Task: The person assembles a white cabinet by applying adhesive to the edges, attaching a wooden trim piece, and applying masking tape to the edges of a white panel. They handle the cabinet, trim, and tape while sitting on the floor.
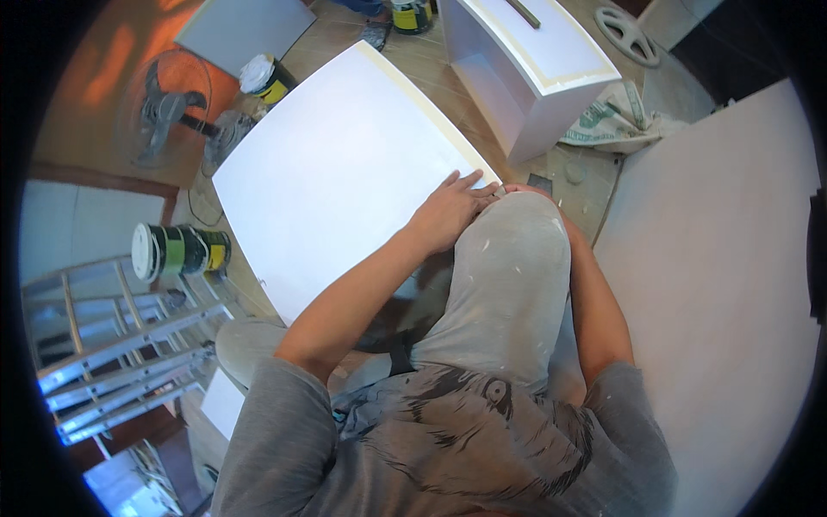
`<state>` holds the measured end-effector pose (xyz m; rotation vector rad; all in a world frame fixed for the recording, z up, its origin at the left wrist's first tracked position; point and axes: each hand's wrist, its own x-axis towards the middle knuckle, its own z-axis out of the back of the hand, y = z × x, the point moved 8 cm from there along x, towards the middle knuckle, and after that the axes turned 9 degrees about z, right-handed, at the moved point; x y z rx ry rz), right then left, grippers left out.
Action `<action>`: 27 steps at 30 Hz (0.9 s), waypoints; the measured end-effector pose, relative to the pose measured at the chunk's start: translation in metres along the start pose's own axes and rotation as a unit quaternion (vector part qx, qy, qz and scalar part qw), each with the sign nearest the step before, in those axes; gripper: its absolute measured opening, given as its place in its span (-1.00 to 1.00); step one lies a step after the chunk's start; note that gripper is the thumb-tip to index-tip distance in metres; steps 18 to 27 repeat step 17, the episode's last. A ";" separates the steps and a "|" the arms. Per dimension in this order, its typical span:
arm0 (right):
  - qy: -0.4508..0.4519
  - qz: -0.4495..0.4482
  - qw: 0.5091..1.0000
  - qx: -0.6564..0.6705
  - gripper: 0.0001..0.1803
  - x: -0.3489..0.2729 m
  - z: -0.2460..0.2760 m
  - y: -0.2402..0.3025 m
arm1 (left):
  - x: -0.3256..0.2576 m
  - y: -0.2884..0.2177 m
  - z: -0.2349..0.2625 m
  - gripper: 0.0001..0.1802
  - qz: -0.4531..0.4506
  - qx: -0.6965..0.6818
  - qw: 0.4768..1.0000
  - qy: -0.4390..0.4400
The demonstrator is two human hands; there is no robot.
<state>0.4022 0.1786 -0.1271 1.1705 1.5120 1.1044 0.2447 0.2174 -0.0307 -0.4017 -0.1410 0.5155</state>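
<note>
A large white panel (332, 177) lies before me, with a beige strip of tape (422, 99) along its right edge. My left hand (446, 211) rests on the panel's near right corner, its fingers spread over the surface and the end of the strip. Beyond my raised knee, at that same corner, a bit of my right hand (524, 188) shows. The knee covers most of it, so its grip and anything in it are hidden. A small dark grey piece (540, 183) lies on the floor just beyond the right hand.
A white box-like cabinet (534, 95) stands ahead, a dark bar (523, 13) on top. Paint buckets (181, 252), a fan (172, 112) and a ladder (129, 345) are to the left. A big pale panel (715, 284) flanks my right side. Another person's foot (376, 33) shows at the top.
</note>
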 end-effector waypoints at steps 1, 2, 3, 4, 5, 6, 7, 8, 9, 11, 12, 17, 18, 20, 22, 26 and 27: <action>0.011 -0.029 0.999 0.024 -0.64 -0.001 0.001 0.000 | -0.002 0.003 0.006 -0.51 0.082 -0.068 0.994 0.014; 0.002 -0.084 0.996 0.007 -0.59 -0.008 0.003 0.004 | -0.008 -0.004 0.016 -0.54 0.161 -0.144 0.976 0.031; -0.009 -0.138 0.990 -0.011 -0.54 -0.014 0.005 0.011 | -0.016 -0.009 0.015 -0.57 0.234 -0.221 0.946 0.049; -0.016 -0.190 0.981 -0.036 -0.48 -0.017 0.008 0.020 | -0.023 -0.014 0.008 -0.58 0.265 -0.287 0.920 0.021; 0.002 -0.200 0.980 -0.022 -0.46 -0.017 0.010 0.023 | -0.028 -0.017 -0.007 -0.57 0.291 -0.349 0.890 -0.005; 0.018 -0.211 0.977 -0.007 -0.43 -0.016 0.015 0.021 | -0.028 -0.018 -0.025 -0.56 0.315 -0.411 0.855 -0.028; 0.032 -0.226 0.974 0.009 -0.40 -0.020 0.017 0.022 | -0.026 -0.020 -0.045 -0.40 0.327 -0.446 0.832 -0.050; 0.029 -0.232 0.972 -0.006 -0.40 -0.019 0.014 0.033 | -0.024 -0.017 -0.067 -0.36 0.383 -0.552 0.736 -0.083; 0.031 -0.235 0.971 -0.016 -0.40 -0.018 0.000 0.043 | -0.023 -0.016 -0.089 -0.33 0.432 -0.641 0.624 -0.114; 0.029 -0.240 0.970 -0.039 -0.40 -0.023 -0.010 0.052 | -0.021 -0.022 -0.104 -0.25 0.466 -0.724 0.484 -0.154; 0.035 -0.241 0.968 -0.054 -0.40 -0.026 -0.011 0.055 | -0.016 -0.019 -0.105 -0.22 0.467 -0.731 0.466 -0.173; 0.049 -0.259 0.963 -0.050 -0.37 -0.031 0.009 0.035 | 0.005 -0.006 -0.122 -0.30 0.410 -0.792 0.434 -0.126; 0.049 -0.259 0.963 -0.050 -0.37 -0.031 0.009 0.035 | 0.005 -0.006 -0.122 -0.30 0.410 -0.792 0.434 -0.126; 0.049 -0.259 0.963 -0.050 -0.37 -0.031 0.009 0.035 | 0.005 -0.006 -0.122 -0.30 0.410 -0.792 0.434 -0.126; 0.049 -0.259 0.963 -0.050 -0.37 -0.031 0.009 0.035 | 0.005 -0.006 -0.122 -0.30 0.410 -0.792 0.434 -0.126; 0.049 -0.259 0.963 -0.050 -0.37 -0.031 0.009 0.035 | 0.005 -0.006 -0.122 -0.30 0.410 -0.792 0.434 -0.126; 0.049 -0.259 0.963 -0.050 -0.37 -0.031 0.009 0.035 | 0.005 -0.006 -0.122 -0.30 0.410 -0.792 0.434 -0.126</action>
